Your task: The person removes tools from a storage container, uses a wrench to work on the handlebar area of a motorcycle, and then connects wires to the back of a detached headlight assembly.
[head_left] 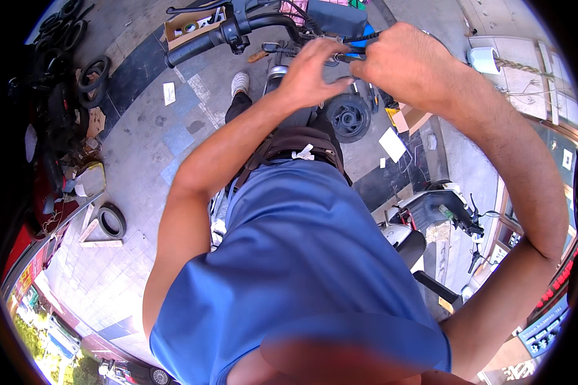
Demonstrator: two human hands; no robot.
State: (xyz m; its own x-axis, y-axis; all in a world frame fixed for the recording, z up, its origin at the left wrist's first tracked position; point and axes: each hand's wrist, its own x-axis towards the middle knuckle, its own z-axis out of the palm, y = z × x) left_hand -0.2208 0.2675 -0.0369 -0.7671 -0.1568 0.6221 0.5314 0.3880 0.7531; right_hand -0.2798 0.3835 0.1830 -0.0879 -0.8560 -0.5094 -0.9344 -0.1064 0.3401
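Observation:
A motorbike handlebar (pixel 273 21) with a black left grip (pixel 196 49), lever and cables is at the top. My left hand (pixel 308 74) reaches to the middle of the bar, fingers curved and thumb apart, with nothing seen held in it. Close beside it on the right, my right hand (pixel 401 64) is closed in a fist. Dark, thin parts and a small metal piece (pixel 345 58) show between the hands. What the right fist grips is hidden by its own fingers. I cannot tell whether the left fingertips touch the metal piece.
Below the hands, a black wheel (pixel 348 118) lies on the floor. An open cardboard box (pixel 192 27) of small items is at the upper left. Loose tyres (pixel 95 80) and another tyre (pixel 112 221) lie left. A parked scooter (pixel 430 212) stands right, near a white bucket (pixel 484 60).

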